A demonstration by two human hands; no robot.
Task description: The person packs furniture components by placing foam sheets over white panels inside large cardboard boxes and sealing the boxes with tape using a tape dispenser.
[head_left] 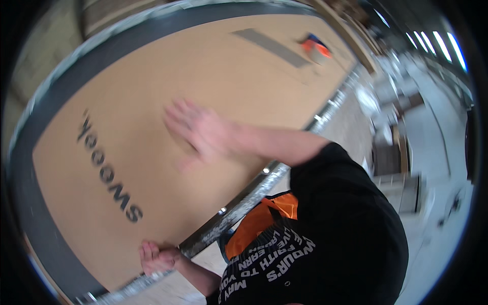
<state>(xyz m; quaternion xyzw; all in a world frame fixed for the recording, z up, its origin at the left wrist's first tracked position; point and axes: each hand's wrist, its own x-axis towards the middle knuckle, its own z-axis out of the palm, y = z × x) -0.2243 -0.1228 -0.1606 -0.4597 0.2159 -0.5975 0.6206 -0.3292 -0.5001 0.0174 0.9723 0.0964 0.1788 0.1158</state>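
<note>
A large brown board [168, 76] with dark printed letters lies on a table with a dark grey border. My right hand [195, 129] rests flat on the board near its middle, fingers spread and blurred by motion. My left hand [157, 256] is closed around the shiny metal edge rail [239, 208] that runs along the near side of the table. My black printed shirt and an orange vest [256, 223] fill the lower right.
A grey strip [272, 47] lies on the far part of the board, and an orange and blue object [315, 47] sits beyond it. To the right is a pale concrete floor with stacked boards and pallets [391, 157].
</note>
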